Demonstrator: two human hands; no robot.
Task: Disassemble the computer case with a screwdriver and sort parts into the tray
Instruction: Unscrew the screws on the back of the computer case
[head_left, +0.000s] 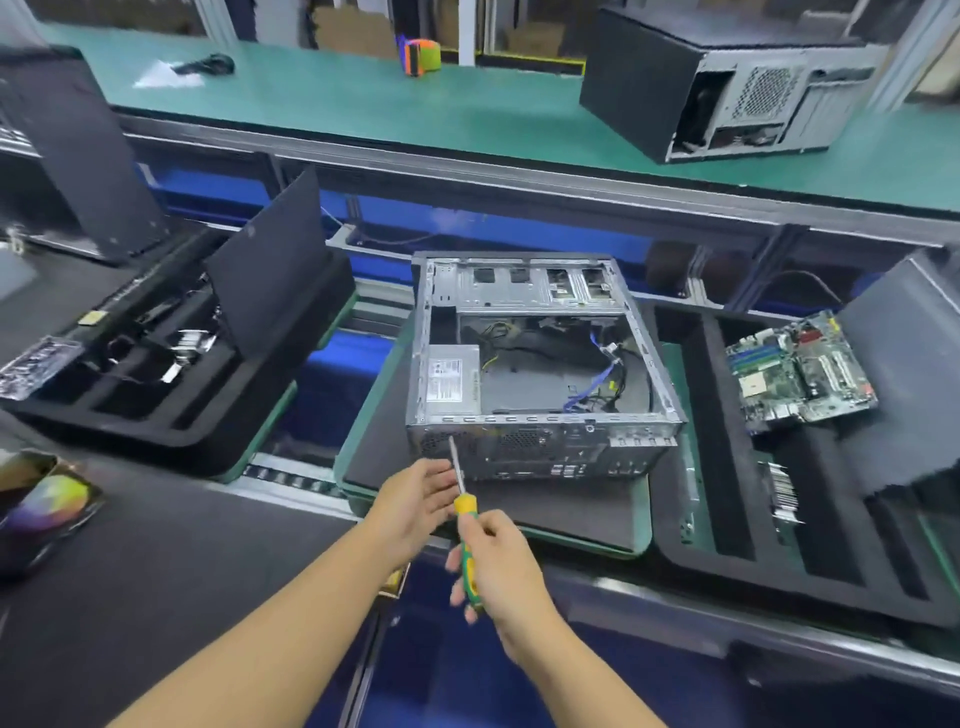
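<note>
An opened grey computer case (540, 358) lies on a black foam pad in the middle, its rear panel facing me, cables and a power supply (451, 379) inside. My right hand (498, 564) grips the yellow-green handle of a screwdriver (464, 512); its tip meets the rear panel's left part. My left hand (415, 501) is beside the metal shaft, fingers relaxed and touching it. On the right, a black foam tray (727, 525) holds a green motherboard (800, 371).
Another black foam tray (156, 415) at the left holds several removed parts and a leaning black side panel (270, 270). A second computer case (722, 83) stands on the far green bench. A roll of tape (421, 56) sits further back. A colourful card (47, 506) lies at near left.
</note>
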